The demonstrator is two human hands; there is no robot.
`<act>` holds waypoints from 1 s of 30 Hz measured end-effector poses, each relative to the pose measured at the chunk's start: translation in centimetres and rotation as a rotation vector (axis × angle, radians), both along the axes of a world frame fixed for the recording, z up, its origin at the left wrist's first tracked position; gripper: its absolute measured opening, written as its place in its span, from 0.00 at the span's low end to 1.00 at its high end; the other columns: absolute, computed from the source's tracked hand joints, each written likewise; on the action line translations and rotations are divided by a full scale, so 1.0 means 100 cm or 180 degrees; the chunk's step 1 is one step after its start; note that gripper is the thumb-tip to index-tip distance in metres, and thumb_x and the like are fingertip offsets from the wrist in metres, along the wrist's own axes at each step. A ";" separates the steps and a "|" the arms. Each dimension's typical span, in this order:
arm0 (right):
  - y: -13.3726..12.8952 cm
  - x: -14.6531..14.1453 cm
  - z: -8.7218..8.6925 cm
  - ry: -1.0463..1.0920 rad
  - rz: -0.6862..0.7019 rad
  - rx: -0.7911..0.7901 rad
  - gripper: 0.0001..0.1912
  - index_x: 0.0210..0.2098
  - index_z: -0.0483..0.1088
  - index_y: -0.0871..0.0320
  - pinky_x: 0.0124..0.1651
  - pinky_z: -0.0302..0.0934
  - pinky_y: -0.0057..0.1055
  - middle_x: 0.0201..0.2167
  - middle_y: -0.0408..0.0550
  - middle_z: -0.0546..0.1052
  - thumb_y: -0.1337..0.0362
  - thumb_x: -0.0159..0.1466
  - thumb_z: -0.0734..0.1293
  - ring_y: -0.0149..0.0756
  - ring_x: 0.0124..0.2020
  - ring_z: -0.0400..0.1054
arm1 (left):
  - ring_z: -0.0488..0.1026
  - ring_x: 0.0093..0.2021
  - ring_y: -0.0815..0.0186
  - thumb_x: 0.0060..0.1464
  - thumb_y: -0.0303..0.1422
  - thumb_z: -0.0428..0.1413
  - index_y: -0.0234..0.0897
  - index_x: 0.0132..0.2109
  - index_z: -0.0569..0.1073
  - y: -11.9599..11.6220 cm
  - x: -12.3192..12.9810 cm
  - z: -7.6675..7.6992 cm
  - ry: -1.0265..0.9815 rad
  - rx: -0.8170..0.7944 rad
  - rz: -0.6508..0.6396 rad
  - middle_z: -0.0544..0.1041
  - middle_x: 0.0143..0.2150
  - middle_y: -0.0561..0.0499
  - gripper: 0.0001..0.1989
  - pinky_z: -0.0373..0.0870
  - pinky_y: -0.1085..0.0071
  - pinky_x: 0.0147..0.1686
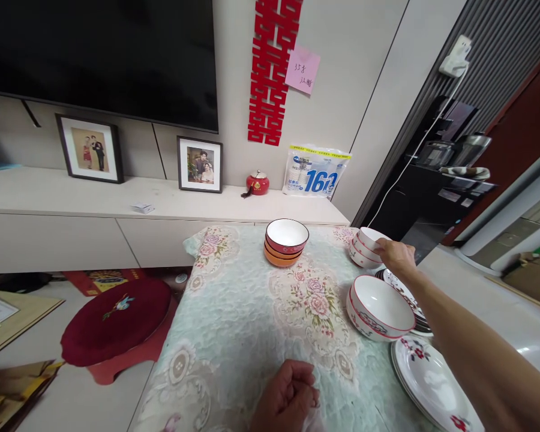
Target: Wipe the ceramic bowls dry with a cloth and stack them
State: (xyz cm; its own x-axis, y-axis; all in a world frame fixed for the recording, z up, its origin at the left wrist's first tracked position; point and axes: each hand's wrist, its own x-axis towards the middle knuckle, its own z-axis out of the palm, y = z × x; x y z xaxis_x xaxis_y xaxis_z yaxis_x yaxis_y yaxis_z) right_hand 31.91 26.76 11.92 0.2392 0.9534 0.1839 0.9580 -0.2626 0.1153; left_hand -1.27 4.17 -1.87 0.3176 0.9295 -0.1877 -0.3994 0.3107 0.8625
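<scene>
My right hand (396, 254) reaches to the far right corner of the table, its fingers pinching the rim of the top bowl in a stack of small white bowls (360, 255) with red patterns. Nearer me stands a pair of larger white bowls (380, 309) with red rims, one inside the other. My left hand (288, 396) rests at the near edge of the table, fingers curled into a loose fist with nothing visible in it. Beyond it, toward the back, is a stack of red and orange bowls (286, 246) with white insides.
Flowered white plates (432, 375) lie stacked at the near right, with dark-patterned plates (402, 288) behind the large bowls. A floral tablecloth (234, 318) covers the table. A low cabinet (180, 210) runs along the back, and a red stool (117, 324) stands at the left.
</scene>
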 end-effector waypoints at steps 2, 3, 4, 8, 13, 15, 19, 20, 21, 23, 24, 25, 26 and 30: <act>0.001 0.001 -0.002 0.0012 0.0021 -0.0023 0.14 0.44 0.74 0.56 0.48 0.50 0.41 0.39 0.55 0.80 0.62 0.66 0.59 0.46 0.44 0.71 | 0.72 0.34 0.63 0.48 0.44 0.62 0.38 0.39 0.74 0.000 0.000 -0.001 0.0017 0.0011 -0.0009 0.76 0.32 0.49 0.16 0.66 0.66 0.39; 0.001 0.001 -0.003 0.0014 0.0033 -0.0032 0.14 0.45 0.74 0.56 0.48 0.50 0.41 0.39 0.54 0.79 0.62 0.66 0.59 0.46 0.44 0.71 | 0.72 0.34 0.63 0.48 0.44 0.61 0.38 0.40 0.74 0.000 0.000 -0.001 0.0031 0.0023 -0.0017 0.76 0.32 0.49 0.16 0.66 0.66 0.39; 0.001 0.002 -0.003 0.0012 0.0043 -0.0042 0.14 0.45 0.74 0.56 0.48 0.51 0.41 0.40 0.54 0.79 0.62 0.66 0.59 0.46 0.45 0.70 | 0.72 0.34 0.63 0.49 0.44 0.61 0.38 0.40 0.74 0.000 -0.001 -0.001 0.0047 0.0035 -0.0032 0.76 0.32 0.49 0.16 0.66 0.66 0.40; 0.000 -0.002 0.005 -0.0054 0.0077 -0.0059 0.16 0.49 0.73 0.55 0.47 0.52 0.42 0.45 0.56 0.78 0.65 0.65 0.59 0.48 0.48 0.69 | 0.72 0.35 0.63 0.50 0.43 0.60 0.37 0.40 0.73 0.000 -0.002 0.001 0.0147 0.0095 -0.0112 0.76 0.31 0.49 0.15 0.65 0.66 0.41; -0.001 -0.045 0.034 -0.0249 0.0508 0.0278 0.19 0.55 0.69 0.56 0.50 0.54 0.45 0.52 0.58 0.74 0.63 0.66 0.60 0.52 0.55 0.64 | 0.71 0.35 0.64 0.51 0.39 0.58 0.36 0.40 0.72 -0.001 -0.002 0.006 0.0270 0.0139 -0.0161 0.75 0.31 0.50 0.12 0.66 0.67 0.40; -0.004 -0.079 0.046 -0.0221 0.1057 0.0456 0.18 0.53 0.70 0.57 0.50 0.56 0.42 0.52 0.57 0.74 0.63 0.66 0.60 0.51 0.54 0.66 | 0.72 0.35 0.64 0.51 0.36 0.57 0.36 0.40 0.72 -0.002 -0.003 0.010 0.0325 0.0156 -0.0138 0.75 0.32 0.50 0.10 0.66 0.67 0.40; -0.018 -0.157 0.052 0.0164 0.2288 0.0306 0.16 0.52 0.70 0.60 0.52 0.58 0.37 0.52 0.56 0.75 0.64 0.66 0.61 0.44 0.52 0.68 | 0.73 0.36 0.64 0.51 0.32 0.55 0.36 0.40 0.71 -0.002 -0.005 0.020 0.0431 0.0108 -0.0127 0.74 0.32 0.51 0.08 0.67 0.67 0.42; -0.021 -0.175 0.050 0.0165 0.2493 0.0159 0.16 0.52 0.70 0.59 0.53 0.57 0.37 0.52 0.56 0.75 0.64 0.66 0.62 0.44 0.53 0.68 | 0.73 0.35 0.64 0.50 0.32 0.55 0.36 0.39 0.71 -0.003 -0.005 0.023 0.0427 0.0080 -0.0118 0.73 0.32 0.51 0.07 0.67 0.67 0.41; -0.023 -0.190 0.046 0.0131 0.2620 0.0030 0.16 0.52 0.69 0.58 0.54 0.56 0.39 0.53 0.55 0.74 0.64 0.66 0.63 0.44 0.54 0.67 | 0.73 0.35 0.65 0.50 0.31 0.56 0.36 0.38 0.71 -0.002 -0.004 0.025 0.0411 0.0050 -0.0062 0.73 0.32 0.52 0.07 0.67 0.67 0.41; -0.023 -0.213 0.037 -0.0095 0.2683 -0.0195 0.14 0.51 0.70 0.57 0.57 0.51 0.44 0.51 0.55 0.76 0.65 0.65 0.63 0.45 0.54 0.67 | 0.73 0.34 0.65 0.47 0.31 0.56 0.36 0.36 0.71 -0.002 -0.003 0.029 0.0377 -0.0024 0.0033 0.72 0.32 0.52 0.07 0.67 0.67 0.40; -0.022 -0.220 0.032 -0.0271 0.2647 -0.0319 0.12 0.48 0.71 0.57 0.57 0.49 0.46 0.48 0.55 0.77 0.66 0.65 0.64 0.46 0.52 0.68 | 0.73 0.33 0.65 0.47 0.31 0.56 0.36 0.36 0.70 -0.002 -0.002 0.029 0.0330 -0.0048 0.0056 0.72 0.31 0.52 0.07 0.67 0.67 0.39; -0.020 -0.226 0.029 -0.0426 0.2581 -0.0416 0.10 0.45 0.72 0.58 0.57 0.47 0.48 0.43 0.55 0.79 0.67 0.65 0.63 0.46 0.49 0.70 | 0.73 0.33 0.65 0.46 0.31 0.56 0.35 0.35 0.70 -0.002 -0.001 0.029 0.0275 -0.0079 0.0080 0.71 0.31 0.52 0.07 0.67 0.66 0.39; -0.017 -0.229 0.026 -0.0549 0.2510 -0.0491 0.08 0.42 0.72 0.58 0.57 0.47 0.48 0.39 0.54 0.80 0.68 0.65 0.63 0.45 0.45 0.72 | 0.72 0.32 0.65 0.46 0.31 0.56 0.35 0.35 0.70 -0.002 0.000 0.029 0.0213 -0.0102 0.0110 0.71 0.32 0.52 0.07 0.68 0.66 0.39; -0.008 -0.232 0.021 -0.0654 0.2365 -0.0511 0.09 0.34 0.73 0.59 0.49 0.52 0.40 0.29 0.54 0.80 0.67 0.66 0.61 0.42 0.36 0.74 | 0.72 0.32 0.65 0.44 0.30 0.56 0.35 0.36 0.70 -0.002 0.001 0.028 0.0159 -0.0148 0.0139 0.71 0.32 0.52 0.08 0.68 0.65 0.39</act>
State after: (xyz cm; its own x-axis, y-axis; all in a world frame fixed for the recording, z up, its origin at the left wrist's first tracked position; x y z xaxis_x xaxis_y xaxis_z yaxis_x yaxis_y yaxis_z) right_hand 8.67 25.99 14.06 -0.4950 0.8689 0.0020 0.8315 0.4730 0.2914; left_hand -1.20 3.98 0.89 0.2662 0.9321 -0.2455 -0.3703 0.3340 0.8668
